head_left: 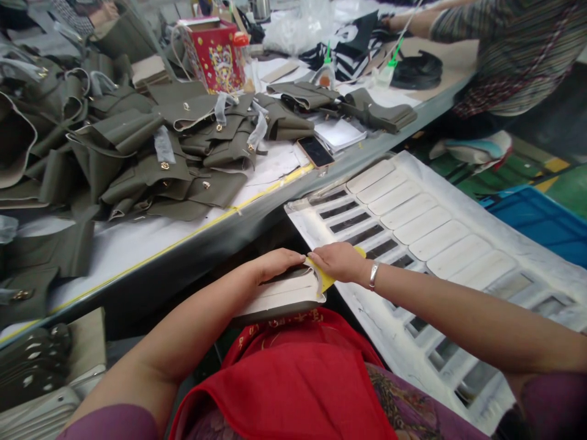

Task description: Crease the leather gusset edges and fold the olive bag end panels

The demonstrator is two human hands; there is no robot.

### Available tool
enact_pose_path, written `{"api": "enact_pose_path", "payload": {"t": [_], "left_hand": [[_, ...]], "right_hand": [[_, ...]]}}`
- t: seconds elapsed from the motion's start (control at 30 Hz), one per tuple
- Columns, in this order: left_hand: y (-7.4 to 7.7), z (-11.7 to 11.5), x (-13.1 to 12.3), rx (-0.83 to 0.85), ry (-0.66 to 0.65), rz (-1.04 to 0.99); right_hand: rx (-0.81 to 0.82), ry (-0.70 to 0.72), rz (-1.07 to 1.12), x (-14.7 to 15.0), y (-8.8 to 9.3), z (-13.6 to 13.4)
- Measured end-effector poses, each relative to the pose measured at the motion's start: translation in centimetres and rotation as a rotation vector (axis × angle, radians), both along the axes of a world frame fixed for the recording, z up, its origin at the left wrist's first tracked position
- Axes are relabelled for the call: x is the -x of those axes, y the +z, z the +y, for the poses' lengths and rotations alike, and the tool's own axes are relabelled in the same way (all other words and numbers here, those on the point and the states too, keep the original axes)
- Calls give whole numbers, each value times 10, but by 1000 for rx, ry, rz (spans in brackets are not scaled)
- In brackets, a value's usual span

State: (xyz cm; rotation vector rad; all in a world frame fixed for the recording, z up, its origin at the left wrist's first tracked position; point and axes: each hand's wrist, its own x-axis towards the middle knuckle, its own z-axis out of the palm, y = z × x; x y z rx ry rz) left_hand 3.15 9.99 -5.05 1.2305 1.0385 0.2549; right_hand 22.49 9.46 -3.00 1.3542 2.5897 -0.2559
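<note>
Above my lap lies a folded bag piece (284, 294), pale on the upper face and dark olive along its lower edge. Over its far edge my left hand (280, 263) is closed, with the fingertips hidden behind. My right hand (340, 261) is closed on a thin yellow flat piece (326, 281), which lies against the right end of the bag piece. Both thumbs nearly meet at the top right corner. A white rack (408, 299) holding pale rounded strips (440, 238) slopes beneath my right forearm.
Olive bag pieces (137, 146) with metal clasps cover the workbench to the left. A phone (315, 151), a paper stack (340, 134), green-tipped bottles (324, 74) and a red box (215, 55) sit farther back. A blue crate (541, 223) stands right, near another person's striped sleeve (468, 24).
</note>
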Motion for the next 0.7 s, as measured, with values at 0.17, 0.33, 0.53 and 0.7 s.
{"api": "enact_pose_path", "payload": {"t": [0.17,0.33,0.53,0.7], "left_hand": [[4,-5,6,-41,-129,113],[9,-9,10,-164,-242,220],[8,-10,22,-237,-329,262],[13,-13,32,-314,-390,356]], "right_hand": [[-23,101,-13,0,0,-1],[-24,226,-4,1,-2,3],[-14,307,-27,16,4,14],[-4,395,-39,32,7,23]]}}
